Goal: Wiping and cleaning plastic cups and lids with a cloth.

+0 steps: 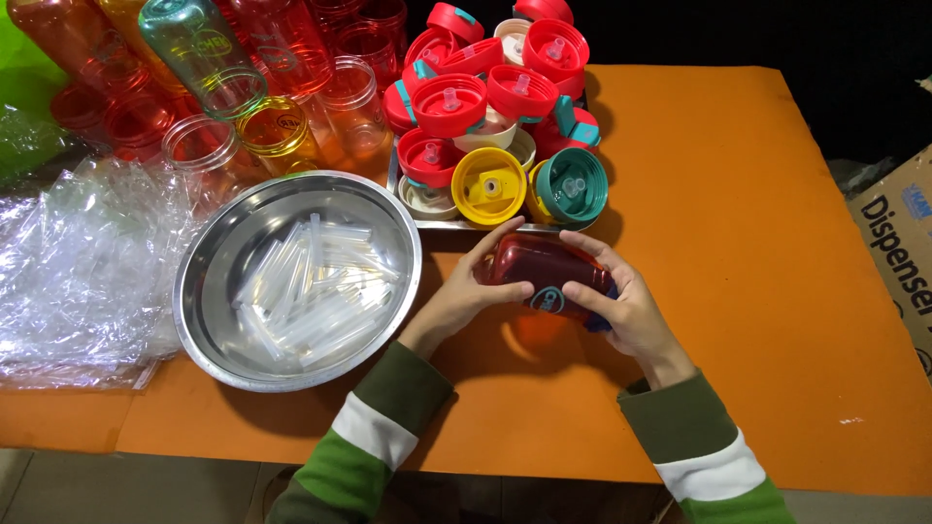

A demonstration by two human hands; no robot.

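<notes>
A red see-through plastic bottle [540, 267] lies on its side over the orange table [738, 320], held between both hands. My left hand [464, 296] grips its left end and my right hand [629, 303] wraps its right end, where a bit of blue shows under the fingers. A round steel bowl [209, 291] with several clear plastic straws [311, 291] sits just left of my left hand. Behind the bottle a tray holds a heap of bottle lids [490, 107], mostly red, with a yellow lid [488, 184] and a teal lid [573, 184] nearest.
Empty red, orange, yellow and teal bottles [243, 78] are piled at the back left. Crumpled clear plastic bags [78, 262] lie at the left edge. A cardboard box [898, 243] stands at the right edge of the table.
</notes>
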